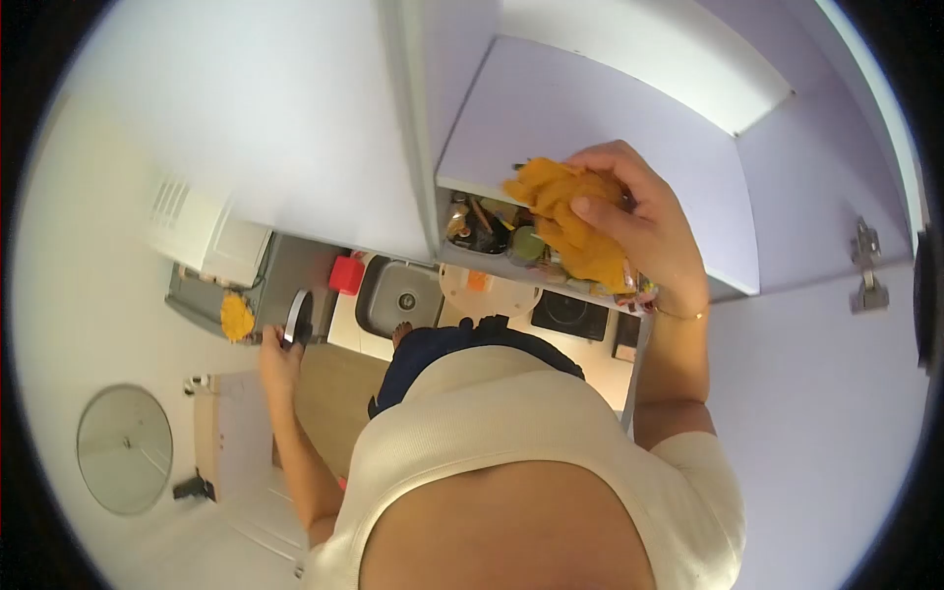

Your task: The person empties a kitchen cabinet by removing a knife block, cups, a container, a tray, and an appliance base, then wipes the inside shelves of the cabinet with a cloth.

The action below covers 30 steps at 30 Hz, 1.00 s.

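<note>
An orange-yellow cloth point(575, 221) is bunched in my right hand point(644, 211), whose fingers and thumb close on it beside the cabinet shelf point(600, 128). Below the cloth, a lower shelf holds a dark tray point(477, 224) of small items and a green round thing point(526, 244). Lower on the left, my left hand point(282, 359) grips a round, dark object with a pale rim point(300, 317); what it is I cannot make out.
An open cabinet door point(816, 393) with a metal hinge point(867, 265) stands at the right. Below are a sink point(398, 295), a red container point(346, 274) and a black hob point(568, 316). Another yellow cloth point(236, 317) lies near a white appliance point(206, 231).
</note>
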### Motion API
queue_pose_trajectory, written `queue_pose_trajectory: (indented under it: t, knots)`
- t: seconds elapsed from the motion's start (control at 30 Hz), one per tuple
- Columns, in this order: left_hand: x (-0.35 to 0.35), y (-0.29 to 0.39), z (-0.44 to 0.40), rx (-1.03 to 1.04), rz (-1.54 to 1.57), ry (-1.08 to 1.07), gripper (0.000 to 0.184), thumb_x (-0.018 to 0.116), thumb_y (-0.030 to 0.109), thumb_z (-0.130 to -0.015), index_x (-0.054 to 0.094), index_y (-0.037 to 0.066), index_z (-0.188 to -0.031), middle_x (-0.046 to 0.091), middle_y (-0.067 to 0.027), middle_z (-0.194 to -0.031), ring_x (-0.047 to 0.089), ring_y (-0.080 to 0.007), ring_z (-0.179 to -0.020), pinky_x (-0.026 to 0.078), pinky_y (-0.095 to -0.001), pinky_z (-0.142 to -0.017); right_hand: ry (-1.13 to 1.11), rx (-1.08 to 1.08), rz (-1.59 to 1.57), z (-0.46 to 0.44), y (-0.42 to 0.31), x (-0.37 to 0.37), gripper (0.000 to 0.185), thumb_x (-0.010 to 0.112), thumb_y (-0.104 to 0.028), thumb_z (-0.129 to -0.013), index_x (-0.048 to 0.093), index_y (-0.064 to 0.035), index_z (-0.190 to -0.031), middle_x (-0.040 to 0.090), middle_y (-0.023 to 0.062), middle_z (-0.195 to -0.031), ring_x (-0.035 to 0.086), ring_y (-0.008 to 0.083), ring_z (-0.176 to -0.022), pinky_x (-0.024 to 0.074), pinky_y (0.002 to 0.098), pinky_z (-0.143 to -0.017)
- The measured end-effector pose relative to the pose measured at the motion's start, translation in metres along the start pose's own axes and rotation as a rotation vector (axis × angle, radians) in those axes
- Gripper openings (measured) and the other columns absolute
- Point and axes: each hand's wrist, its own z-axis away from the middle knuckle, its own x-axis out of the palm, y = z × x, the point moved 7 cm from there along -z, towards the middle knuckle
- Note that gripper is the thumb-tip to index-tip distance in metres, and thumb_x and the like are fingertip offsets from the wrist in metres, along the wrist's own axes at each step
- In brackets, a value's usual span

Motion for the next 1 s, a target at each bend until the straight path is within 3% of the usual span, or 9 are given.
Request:
queue_pose_trajectory:
  t: [0.13, 0.33, 0.47, 0.53, 0.6, 0.7, 0.77, 0.87, 1.0]
  knots:
    - [0.02, -0.046, -0.006, 0.047, 0.092, 0.241, 0.031, 0.064, 0.0, -0.068, 0.041, 0.001, -0.088, 0.048, -0.0125, -0.078, 0.047, -0.0228, -0.067, 0.041, -0.0325, -0.063, 0.274, 0.239, 0.191, 0.013, 0.013, -0.047, 0.027, 0.062, -0.01, -0.082, 0.056, -0.0022, -0.107, 0.062, 0.0103, -0.095, 0.057, 0.0154, -0.087, 0.0447, 0.0272, -0.079]
    - [0.069, -0.059, -0.024, 0.027, 0.08, 0.006, 0.03, 0.063, 0.002, -0.066, 0.04, 0.001, -0.086, 0.043, -0.0104, -0.073, 0.044, -0.0227, -0.065, 0.041, -0.0332, -0.063, 1.034, 0.123, 0.353, 0.088, -0.007, -0.173, 0.023, 0.065, -0.01, -0.078, 0.057, -0.005, -0.1, 0.06, 0.0111, -0.094, 0.06, 0.0178, -0.08, 0.0481, 0.0282, -0.068]
    - [0.111, -0.065, -0.051, 0.096, 0.076, -0.122, 0.029, 0.062, 0.004, -0.062, 0.041, 0.002, -0.082, 0.044, -0.0099, -0.07, 0.044, -0.0233, -0.063, 0.04, -0.0336, -0.062, 1.13, 0.162, 0.999, 0.122, -0.024, -0.181, 0.023, 0.066, -0.01, -0.076, 0.057, -0.0025, -0.095, 0.056, 0.0118, -0.09, 0.059, 0.0247, -0.077, 0.0474, 0.0326, -0.072]
    - [0.135, -0.053, -0.069, 0.117, 0.063, -0.178, 0.029, 0.062, 0.004, -0.061, 0.043, 0.003, -0.081, 0.045, -0.0101, -0.07, 0.044, -0.0235, -0.062, 0.041, -0.0339, -0.062, 1.208, 0.268, 0.764, 0.137, 0.001, -0.19, 0.026, 0.067, -0.012, -0.075, 0.056, -0.0019, -0.096, 0.056, 0.0141, -0.092, 0.058, 0.029, -0.083, 0.0466, 0.0355, -0.076]
    - [0.146, -0.049, -0.075, 0.166, -0.011, -0.256, 0.027, 0.062, 0.006, -0.059, 0.045, 0.003, -0.081, 0.048, -0.0108, -0.069, 0.047, -0.0232, -0.062, 0.042, -0.0347, -0.061, 1.229, 0.322, 0.61, 0.14, 0.01, -0.194, 0.026, 0.067, -0.012, -0.076, 0.055, -0.0021, -0.097, 0.056, 0.0152, -0.094, 0.057, 0.0306, -0.085, 0.0465, 0.0364, -0.077]
    - [0.155, -0.024, -0.085, 0.162, 0.0, -0.388, 0.026, 0.061, 0.006, -0.059, 0.049, 0.003, -0.082, 0.051, -0.0111, -0.07, 0.05, -0.0236, -0.062, 0.043, -0.0358, -0.061, 1.151, 0.436, 1.002, 0.127, 0.007, -0.194, 0.031, 0.065, -0.017, -0.079, 0.054, 0.0, -0.103, 0.055, 0.019, -0.105, 0.057, 0.0323, -0.092, 0.0462, 0.038, -0.081]
    - [0.157, -0.013, -0.088, 0.184, 0.007, -0.377, 0.027, 0.061, 0.007, -0.059, 0.05, 0.004, -0.083, 0.052, -0.0114, -0.069, 0.053, -0.0255, -0.062, 0.043, -0.0366, -0.061, 0.861, 0.588, 0.983, 0.112, 0.034, -0.192, 0.037, 0.057, -0.026, -0.085, 0.052, 0.0018, -0.109, 0.053, 0.0215, -0.112, 0.054, 0.0342, -0.101, 0.0443, 0.0394, -0.086]
    - [0.186, -0.042, -0.103, 0.171, -0.08, -0.395, 0.029, 0.061, 0.006, -0.058, 0.051, 0.004, -0.085, 0.053, -0.0118, -0.069, 0.054, -0.0263, -0.063, 0.043, -0.0371, -0.06, 0.58, 0.584, 0.977, 0.113, 0.122, -0.189, 0.041, 0.047, -0.033, -0.089, 0.051, 0.0022, -0.112, 0.051, 0.0215, -0.117, 0.052, 0.0357, -0.107, 0.0423, 0.04, -0.09]
    - [0.174, -0.027, -0.095, 0.159, -0.008, -0.433, 0.029, 0.06, 0.003, -0.057, 0.049, 0.002, -0.084, 0.051, -0.0123, -0.068, 0.053, -0.0266, -0.062, 0.043, -0.0382, -0.059, 0.629, 0.433, 1.19, 0.094, 0.148, -0.2, 0.04, 0.039, -0.032, -0.092, 0.052, 0.0003, -0.112, 0.05, 0.0206, -0.12, 0.05, 0.0357, -0.108, 0.0408, 0.0404, -0.092]
